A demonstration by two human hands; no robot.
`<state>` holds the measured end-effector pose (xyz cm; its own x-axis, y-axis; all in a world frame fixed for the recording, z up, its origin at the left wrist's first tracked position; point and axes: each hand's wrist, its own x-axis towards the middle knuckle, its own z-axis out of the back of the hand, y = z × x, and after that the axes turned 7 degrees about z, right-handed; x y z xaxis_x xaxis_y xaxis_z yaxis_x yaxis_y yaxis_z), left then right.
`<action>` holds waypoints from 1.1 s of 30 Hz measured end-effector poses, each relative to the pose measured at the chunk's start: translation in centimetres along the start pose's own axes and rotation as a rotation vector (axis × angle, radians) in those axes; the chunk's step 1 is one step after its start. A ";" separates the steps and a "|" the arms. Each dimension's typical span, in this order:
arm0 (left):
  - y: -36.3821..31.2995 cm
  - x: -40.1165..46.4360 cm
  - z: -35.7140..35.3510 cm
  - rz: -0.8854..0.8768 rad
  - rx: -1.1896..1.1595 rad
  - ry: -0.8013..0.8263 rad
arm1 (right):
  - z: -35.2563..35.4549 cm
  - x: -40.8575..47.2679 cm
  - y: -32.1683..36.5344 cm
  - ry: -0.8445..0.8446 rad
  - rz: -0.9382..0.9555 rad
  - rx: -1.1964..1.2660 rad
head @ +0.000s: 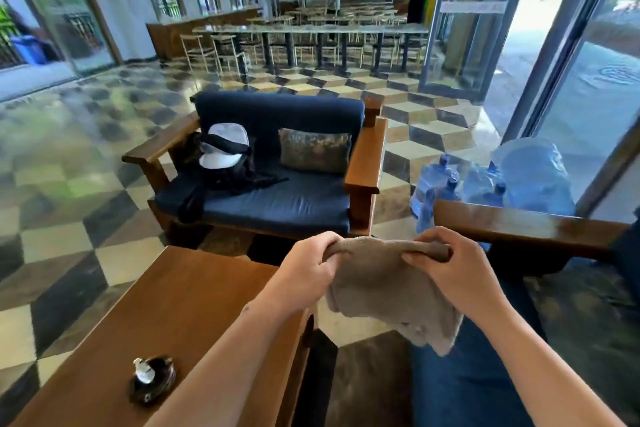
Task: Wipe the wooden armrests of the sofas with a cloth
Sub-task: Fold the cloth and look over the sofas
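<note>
Cloth [384, 291], tan, held up centre-near, stretched btwn both hands, lower part hanging loose over blue-trousered leg. Left hand [308, 263] pinching top left edge, fingers curled shut on fabric. Right hand [453, 270] gripping top right corner, fingers closed round bunched end. Near armrest [526, 229] just behind right hand, dark wood, running off right. Table [173, 315] near left, under left forearm; small dark ashtray-like item [152, 380] on it w/ white bit inside. Sofa [277, 184] farther, centre: navy cushions, wood armrests each side, white cap on black bag [225, 152] at left, patterned pillow [315, 152] at right. Water jugs [502, 180] right, by glass door. Checkered floor throughout. Long tables + chairs far back.
</note>
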<state>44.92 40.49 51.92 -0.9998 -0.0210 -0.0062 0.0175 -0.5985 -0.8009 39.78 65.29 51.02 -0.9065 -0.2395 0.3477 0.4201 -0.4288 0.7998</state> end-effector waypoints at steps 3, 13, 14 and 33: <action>-0.8 6.5 -0.1 0.034 -0.023 -0.129 | 0.1 7.3 -2.4 0.016 0.024 0.028; 1.0 26.5 -2.1 0.128 -0.199 -0.333 | -3.1 26.9 -11.6 -0.059 0.017 0.097; 1.5 28.2 -2.1 0.149 -0.231 -0.343 | -3.4 28.4 -12.3 -0.041 0.005 0.103; 13.8 57.2 4.7 0.404 -0.250 -0.610 | -20.2 61.4 -23.1 0.212 -0.127 0.203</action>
<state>-11.94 27.22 43.35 -0.7313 -0.6799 -0.0537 0.3033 -0.2536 -0.9185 -24.70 42.91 44.05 -0.9133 -0.3802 0.1459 0.2672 -0.2893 0.9192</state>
